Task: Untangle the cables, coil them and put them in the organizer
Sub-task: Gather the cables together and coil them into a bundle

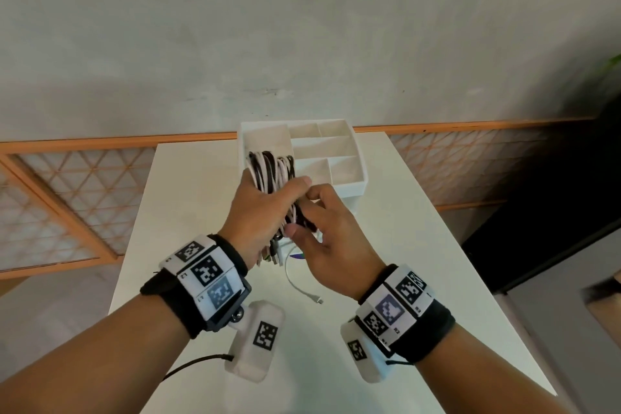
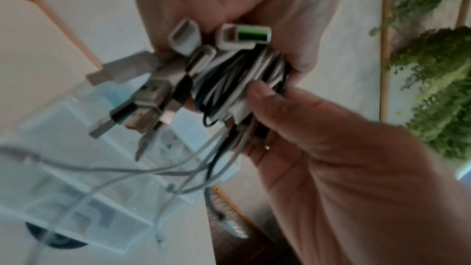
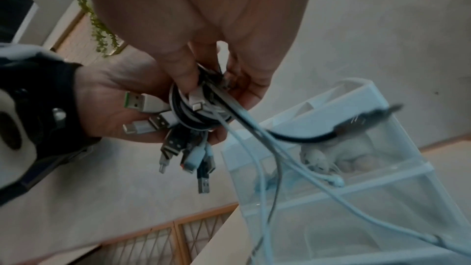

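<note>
Above the near edge of the white organizer (image 1: 346, 183), my left hand (image 1: 274, 193) grips a coiled bundle of black and white cables (image 1: 268, 165). My right hand (image 1: 304, 212) pinches the lower part of that same bundle between thumb and fingers. Several USB plugs stick out of the bundle below the palm, one of them green (image 2: 252, 34). Loose white and black ends trail from the bundle (image 3: 193, 116) down past the organizer (image 3: 382, 188). The organizer's top compartments look empty from the head view.
A loose white cable (image 1: 295, 279) lies on the white table (image 1: 386, 245) beneath my hands. The organizer stands at the table's far edge, with a grey wall and an orange lattice railing (image 1: 67, 198) behind. Green plants (image 2: 438, 88) hang to one side.
</note>
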